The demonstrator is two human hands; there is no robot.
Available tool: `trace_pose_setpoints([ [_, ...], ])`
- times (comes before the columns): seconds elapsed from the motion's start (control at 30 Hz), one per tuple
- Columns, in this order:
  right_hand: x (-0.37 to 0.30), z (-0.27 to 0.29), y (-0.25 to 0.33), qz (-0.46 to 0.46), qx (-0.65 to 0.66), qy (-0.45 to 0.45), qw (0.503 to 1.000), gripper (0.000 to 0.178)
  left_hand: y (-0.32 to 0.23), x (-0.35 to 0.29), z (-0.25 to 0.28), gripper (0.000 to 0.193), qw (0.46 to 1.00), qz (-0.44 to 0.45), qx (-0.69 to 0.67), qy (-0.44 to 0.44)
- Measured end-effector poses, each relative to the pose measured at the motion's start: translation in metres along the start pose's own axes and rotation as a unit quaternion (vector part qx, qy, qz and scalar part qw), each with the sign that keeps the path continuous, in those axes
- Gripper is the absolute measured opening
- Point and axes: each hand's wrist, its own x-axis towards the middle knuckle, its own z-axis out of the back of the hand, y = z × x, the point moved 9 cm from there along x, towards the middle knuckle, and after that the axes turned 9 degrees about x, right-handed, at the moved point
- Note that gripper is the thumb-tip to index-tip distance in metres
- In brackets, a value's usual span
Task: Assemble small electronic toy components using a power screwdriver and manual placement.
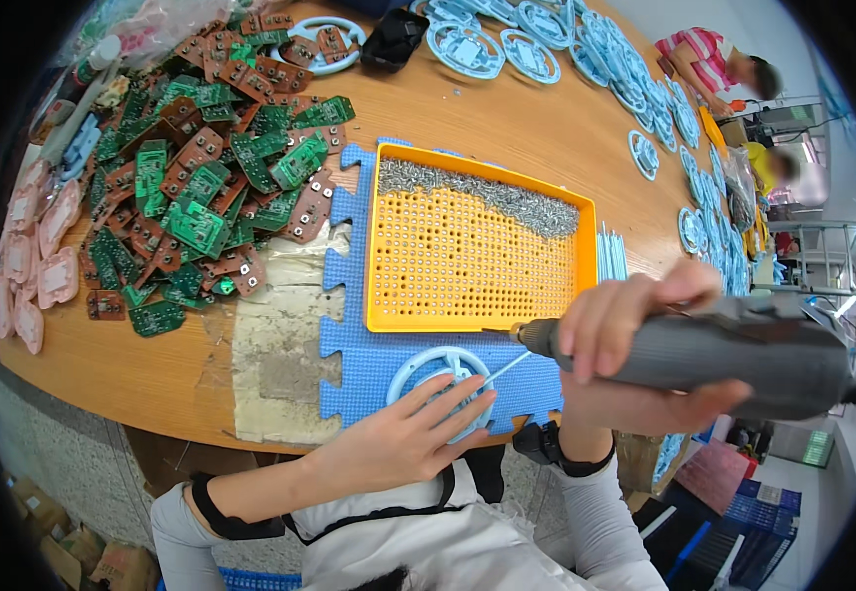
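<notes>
1. Head view, the work: I have a pale blue round plastic ring part (440, 374) lying flat on the blue foam mat (369, 355), just below the orange perforated tray (477, 246). My left hand (403, 438) presses it down while my right hand (645, 350) brings the grey electric screwdriver (733, 350) in from the right.

2. Doing this well, as I judge it: the thin bit (507, 367) should sit square in the screw head before I pull the trigger, so I want the driver lined up with the hole and not slanting as steeply as it looks here. My holding fingers should stay clear of the tip.

3. Left hand pose: palm down, fingers spread and laid flat over the near rim of the ring, fingertips pointing toward the bit. The wrist comes up from the lower edge, forearm bare above a black cuff.

4. Right hand pose: closed around the driver's barrel, thumb on the underside, fingers wrapped over the top near its nose. The tool lies almost level, tip pointing left and down at the ring's hub.

5. Around me: loose silvery screws (487, 192) heaped along the tray's far edge, a pile of green and brown circuit boards (201, 187) to the left, and more blue rings (586, 49) spread along the far side of the wooden table (507, 108).
</notes>
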Motion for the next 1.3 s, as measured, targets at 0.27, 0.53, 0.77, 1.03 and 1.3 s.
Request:
trace_pose_setpoints([
  [0.27,0.01,0.002,-0.024,0.032,-0.036,0.089,0.995,0.081,0.005,0.017,-0.005,0.041,0.999,0.027,-0.003,0.027],
  [0.53,0.008,-0.002,-0.041,-0.033,-0.017,0.138,0.99,0.078,0.008,0.016,-0.009,0.039,0.999,0.027,-0.02,0.015],
  [0.77,0.009,0.001,-0.046,-0.066,-0.031,0.137,0.988,0.078,0.009,0.018,-0.009,0.041,0.999,0.03,-0.032,0.02],
  [1.03,0.008,-0.01,-0.05,-0.054,-0.06,0.214,0.973,0.081,0.006,0.018,-0.01,0.037,0.999,0.045,-0.006,0.026],
  [1.3,0.008,-0.016,0.018,-0.045,-0.016,0.204,0.978,0.065,-0.001,0.016,-0.01,0.03,0.999,0.035,-0.02,-0.02],
])
